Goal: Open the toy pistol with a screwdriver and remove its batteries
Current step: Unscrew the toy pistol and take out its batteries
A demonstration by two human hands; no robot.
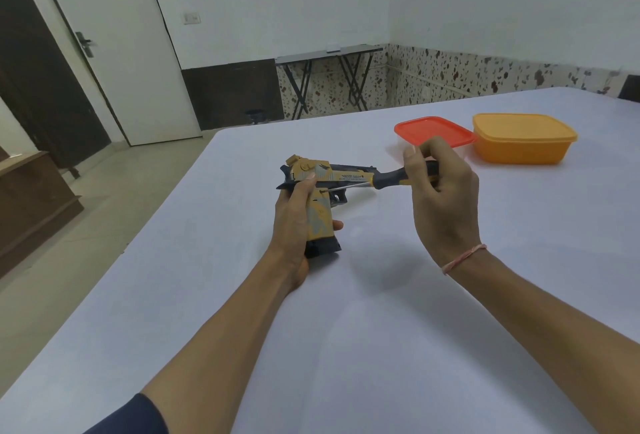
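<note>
Two hands: left hand [294,225] grips toy pistol [320,198], right hand [443,198] holds screwdriver [391,179].

Your toy pistol [320,187] is mustard yellow with grey camouflage blotches, its slide top, trigger guard and magazine base dark navy; your screwdriver [398,177] has a dark handle with yellow accents and a silver shaft; your tabletop [381,329] is plain pale lavender-white; one container [433,137] wears a red-orange lid over a clear body; the other container [523,139] is solid amber-orange; your right wrist carries a pink thread band [464,258]; your left sleeve [138,416] is navy.
</note>
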